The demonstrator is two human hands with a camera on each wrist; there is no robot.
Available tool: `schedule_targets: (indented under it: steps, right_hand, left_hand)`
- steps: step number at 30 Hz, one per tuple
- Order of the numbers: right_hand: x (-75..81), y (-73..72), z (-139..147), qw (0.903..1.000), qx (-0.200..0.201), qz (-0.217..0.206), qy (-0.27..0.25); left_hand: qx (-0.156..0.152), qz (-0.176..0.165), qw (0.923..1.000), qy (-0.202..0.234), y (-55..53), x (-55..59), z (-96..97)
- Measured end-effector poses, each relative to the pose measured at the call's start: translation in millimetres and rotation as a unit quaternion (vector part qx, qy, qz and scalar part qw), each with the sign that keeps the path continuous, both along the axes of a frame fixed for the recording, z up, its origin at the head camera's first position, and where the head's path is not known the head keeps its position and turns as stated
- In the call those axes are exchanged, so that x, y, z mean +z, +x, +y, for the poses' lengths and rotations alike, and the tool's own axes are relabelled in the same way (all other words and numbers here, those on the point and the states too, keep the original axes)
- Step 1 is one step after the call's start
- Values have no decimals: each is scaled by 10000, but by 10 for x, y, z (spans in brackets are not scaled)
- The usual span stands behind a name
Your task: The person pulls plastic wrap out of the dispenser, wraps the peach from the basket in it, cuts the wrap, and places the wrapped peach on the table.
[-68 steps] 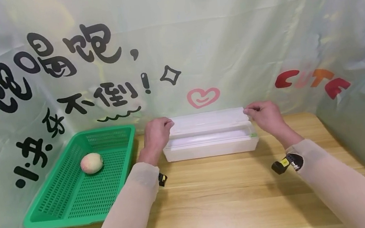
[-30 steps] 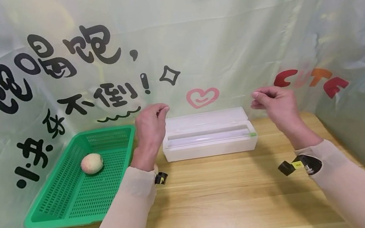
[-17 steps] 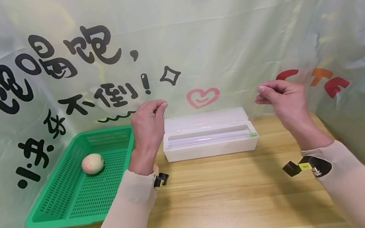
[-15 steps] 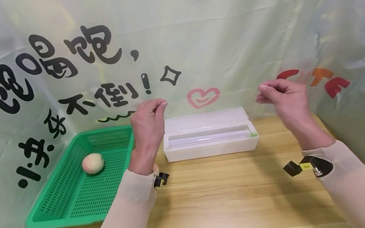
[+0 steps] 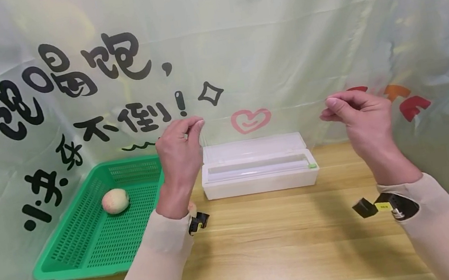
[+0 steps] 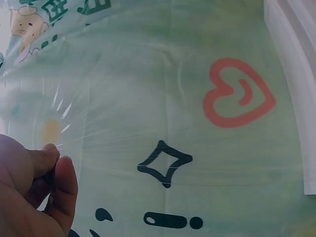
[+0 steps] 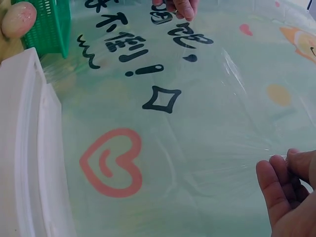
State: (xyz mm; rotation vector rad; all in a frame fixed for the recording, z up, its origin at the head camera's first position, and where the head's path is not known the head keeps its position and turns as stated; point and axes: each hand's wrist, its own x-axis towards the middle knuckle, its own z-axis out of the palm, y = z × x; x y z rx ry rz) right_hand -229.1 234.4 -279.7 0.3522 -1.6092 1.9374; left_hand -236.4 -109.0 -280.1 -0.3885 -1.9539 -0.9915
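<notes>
A thin clear sheet of cling film (image 7: 232, 74) stretches between my two hands, showing as glints and fine creases in both wrist views. My left hand (image 5: 180, 160) pinches one corner between thumb and fingers, above the left end of the white cling film box (image 5: 261, 183). At the other corner, my right hand (image 5: 370, 131) pinches the film, up and to the right of the box. The box lies on the table with its lid (image 5: 253, 147) raised at the back and a film roll inside. The film's lower part is hard to see against the backdrop.
On the left stands a green basket (image 5: 49, 274) with one pale pink peach (image 5: 115, 201) in it. A second peach (image 7: 19, 19) sits beside the basket, mostly behind my left wrist in the head view. A printed curtain (image 5: 281, 55) hangs close behind the box.
From beside the raised lid, both hands have lifted the film's edge upward. My right hand has also moved outward to the right, my left slightly left. The box has stayed in place.
</notes>
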Motion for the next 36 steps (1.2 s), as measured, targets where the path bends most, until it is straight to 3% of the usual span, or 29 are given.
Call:
schedule_targets:
  steps: [9,20,27,36]
  right_hand:
    - [65,104,-20,9982,130,555,-166]
    - [136,197,-46,9945,215,892,-497]
    - [175,227,-47,9848,515,1388,-914]
    - [240,341,-79,9758,569,1922,-878]
  left_hand:
    - [-154,383,9991,114,127,56,-28]
    - [-218,415,9985,274,247,131,-42]
    - [-387,468,9972,432,323,190,-30]
    - [-550,667,9940,667,449,261,-31]
